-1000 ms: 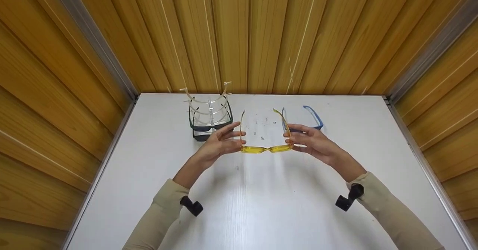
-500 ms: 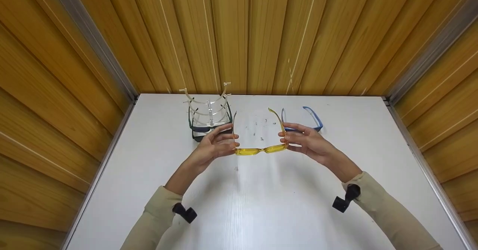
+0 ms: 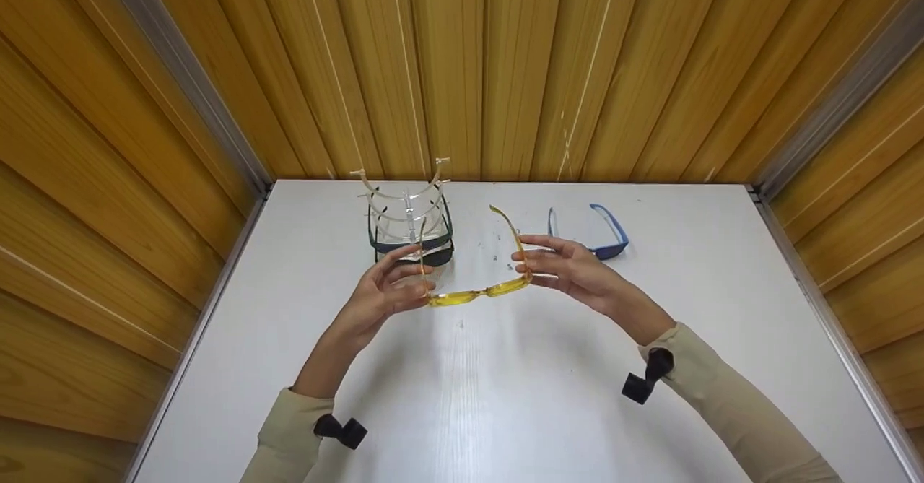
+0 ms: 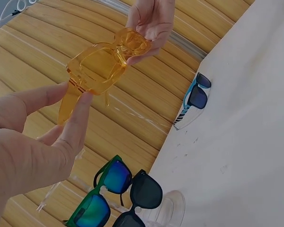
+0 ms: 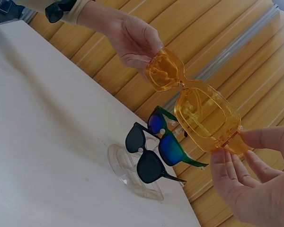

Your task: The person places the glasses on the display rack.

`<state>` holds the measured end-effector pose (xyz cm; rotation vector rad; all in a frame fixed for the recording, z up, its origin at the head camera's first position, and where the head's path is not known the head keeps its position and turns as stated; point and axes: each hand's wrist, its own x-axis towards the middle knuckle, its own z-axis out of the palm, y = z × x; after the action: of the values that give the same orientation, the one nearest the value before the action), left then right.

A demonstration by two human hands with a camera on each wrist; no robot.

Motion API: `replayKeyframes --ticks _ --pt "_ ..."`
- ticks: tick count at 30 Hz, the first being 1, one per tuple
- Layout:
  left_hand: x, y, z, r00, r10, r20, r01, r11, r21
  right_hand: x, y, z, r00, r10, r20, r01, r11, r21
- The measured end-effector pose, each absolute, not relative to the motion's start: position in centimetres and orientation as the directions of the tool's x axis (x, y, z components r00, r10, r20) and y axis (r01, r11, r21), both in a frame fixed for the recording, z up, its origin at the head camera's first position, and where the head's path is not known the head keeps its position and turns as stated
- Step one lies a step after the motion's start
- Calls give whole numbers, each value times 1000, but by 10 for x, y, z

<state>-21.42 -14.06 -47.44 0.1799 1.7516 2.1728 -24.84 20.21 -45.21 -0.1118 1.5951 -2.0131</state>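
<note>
Between both hands, raised above the table, is a pair of yellow translucent sunglasses (image 3: 453, 297) with its temples unfolded and pointing to the back. My left hand (image 3: 375, 299) pinches it near the left hinge, and my right hand (image 3: 577, 270) pinches the right hinge end. In the head view the frame tilts, its right end higher up. Just behind the left hand stands a clear tiered glasses rack (image 3: 409, 216). On its lower tiers sit green-framed sunglasses with blue lenses (image 4: 117, 177) and, below them, black sunglasses (image 5: 150, 166).
Blue sunglasses (image 3: 612, 250) stand unfolded on the white table (image 3: 505, 411), behind and right of the right hand. Small dark specks (image 3: 510, 267) lie on the tabletop near the middle. Wood-look panels (image 3: 462, 71) close off the back and sides.
Both hands have carried the yellow sunglasses leftward, closer to the rack. The left end has dropped a little in the head view, so the frame slants more. The blue sunglasses are now less covered.
</note>
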Motion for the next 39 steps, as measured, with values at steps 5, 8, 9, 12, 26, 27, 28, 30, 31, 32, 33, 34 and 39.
replayKeyframes --ticks 5,8,9,12,26,27,28,30,31,32,33,34,39 --pt "-211 -153 -475 -941 321 -103 -170 -188 967 -253 191 -452 -829 -493 -263 367 -126 -922" --pt "-209 -159 -475 -946 306 -108 -172 -193 966 -255 183 -453 -828 -497 -261 376 -147 -915" --pt "-208 -161 -475 -948 298 -111 -174 -196 965 -255 181 -454 -828 -497 -260 380 -156 -912" --pt "-206 -167 -474 -955 271 -121 -179 -204 962 -256 174 -456 -831 -495 -253 380 -173 -909" --pt "-214 -187 -469 -975 170 -146 -184 -235 954 -263 151 -461 -837 -514 -189 357 -249 -901" --pt "-215 -188 -468 -975 169 -144 -182 -237 954 -263 150 -461 -837 -514 -186 354 -252 -901" --pt "-215 -189 -468 -975 170 -142 -181 -240 954 -263 149 -461 -838 -515 -183 353 -254 -901" --pt "-217 -191 -468 -975 173 -137 -178 -246 953 -263 148 -461 -837 -515 -182 352 -254 -901" --pt "-219 -192 -468 -975 176 -135 -177 -248 952 -264 147 -461 -837 -516 -182 352 -254 -901" --pt "-220 -193 -468 -975 178 -136 -178 -248 952 -264 146 -461 -837 -517 -182 354 -256 -900" --pt "-221 -194 -468 -974 178 -136 -179 -248 952 -264 145 -462 -836 -518 -181 354 -258 -899" --pt "-223 -196 -468 -974 179 -137 -180 -250 951 -265 144 -462 -837 -518 -178 353 -262 -898" --pt "-230 -200 -469 -975 159 -154 -191 -255 948 -269 138 -464 -842 -512 -172 344 -263 -901"
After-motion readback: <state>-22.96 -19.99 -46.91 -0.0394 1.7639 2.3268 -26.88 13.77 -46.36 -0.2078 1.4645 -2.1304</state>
